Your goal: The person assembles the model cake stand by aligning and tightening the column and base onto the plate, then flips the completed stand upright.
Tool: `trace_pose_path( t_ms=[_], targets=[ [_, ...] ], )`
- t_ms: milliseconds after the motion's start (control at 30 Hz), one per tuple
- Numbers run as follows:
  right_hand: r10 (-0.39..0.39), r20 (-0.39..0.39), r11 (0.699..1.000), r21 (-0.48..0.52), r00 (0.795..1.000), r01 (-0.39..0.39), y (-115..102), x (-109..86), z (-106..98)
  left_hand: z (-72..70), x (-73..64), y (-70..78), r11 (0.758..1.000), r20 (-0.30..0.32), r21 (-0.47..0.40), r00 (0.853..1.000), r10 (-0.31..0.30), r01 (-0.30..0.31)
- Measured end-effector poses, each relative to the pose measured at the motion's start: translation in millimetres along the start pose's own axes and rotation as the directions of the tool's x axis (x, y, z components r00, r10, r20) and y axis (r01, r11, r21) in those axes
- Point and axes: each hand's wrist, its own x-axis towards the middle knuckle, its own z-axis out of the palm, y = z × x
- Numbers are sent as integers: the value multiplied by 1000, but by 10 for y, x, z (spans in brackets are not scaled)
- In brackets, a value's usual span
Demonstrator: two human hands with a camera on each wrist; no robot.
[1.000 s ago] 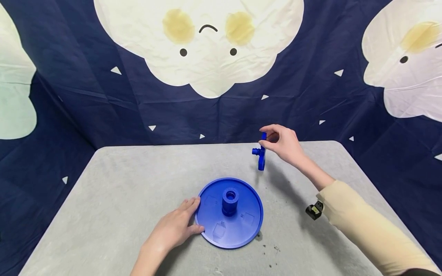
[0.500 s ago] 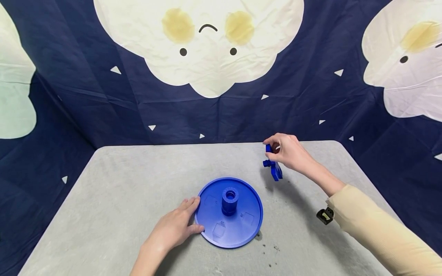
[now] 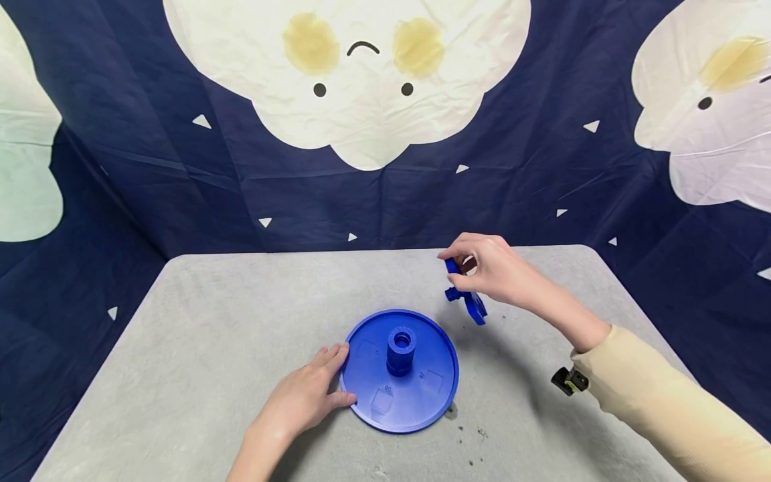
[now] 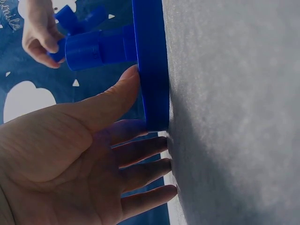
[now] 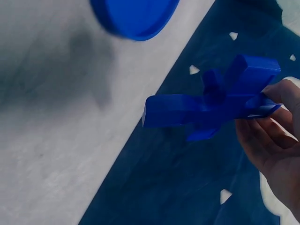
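Note:
A round blue plastic base (image 3: 367, 395) with a raised rim lies on the table, and a hollow upright post (image 3: 400, 358) stands at its centre. My left hand (image 3: 304, 395) touches the base's left rim with thumb and fingertips, the fingers extended. In the left wrist view that left hand (image 4: 93, 154) has its thumb at the rim edge. Beyond the base, up and to its right, my right hand (image 3: 490, 268) pinches a blue plastic piece (image 3: 473, 309) with several arms and a short peg pointing left. The piece (image 5: 220, 105) hangs tilted above the table, one arm between thumb and fingers.
The grey table (image 3: 211, 335) ends in front of a dark blue curtain (image 3: 211, 201) with white cloud faces and triangles. Small dark specks (image 3: 482, 434) lie right of the base. A small black device (image 3: 569, 381) sits at my right cuff.
My right hand has moved a little toward me, first right and then back left; the blue piece has tilted, its lower end swinging right. The left hand and base have stayed put.

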Motion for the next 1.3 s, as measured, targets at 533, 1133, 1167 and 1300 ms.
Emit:
trace_pose_path(
  t_ms=[533,1133,1167,1300],
  targets=[
    [-248,142,965,-48,958,256,-647,50,144,-8,1,6,1000,10,10,1000,-10,10],
    [-321,291,930,-83,901,358,-858,138,455,-3,13,6,1000,0,15,1000,3,-3],
    [-330,294,925,-89,897,369,-869,138,469,-3,14,7,1000,-1,14,1000,4,-4],
    [-355,309,907,-116,882,405,-918,136,531,-1,14,5,1000,-2,14,1000,8,-8]
  ],
)
